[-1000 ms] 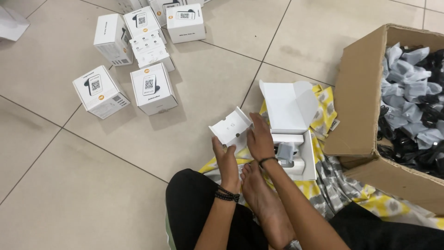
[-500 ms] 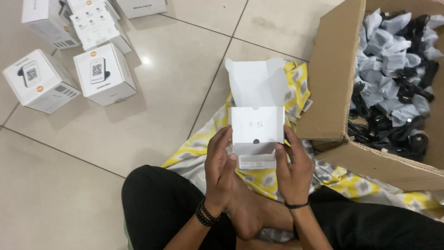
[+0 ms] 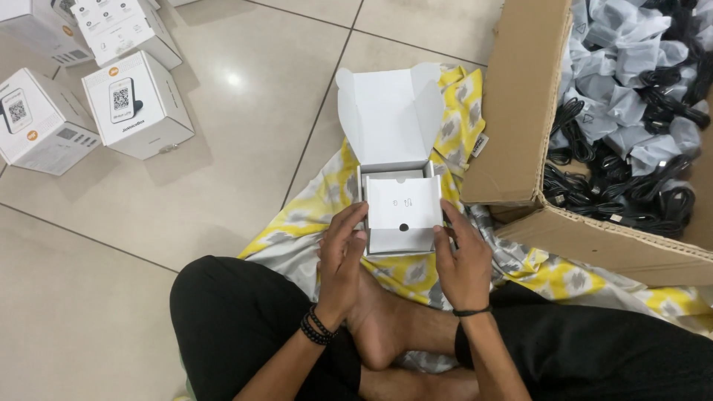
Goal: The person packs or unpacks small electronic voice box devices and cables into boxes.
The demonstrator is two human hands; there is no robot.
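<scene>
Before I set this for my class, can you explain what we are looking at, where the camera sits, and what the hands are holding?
There is no machine here. One camera is worn on a person's head and looks down at their own lap as they sit on a tiled floor. The left hand and right hand press on either side of a small open white box with a white card insert in its top. It rests on a yellow patterned cloth. Closed white boxes stand to the left; a big cardboard carton of black cables lies to the right.
</scene>
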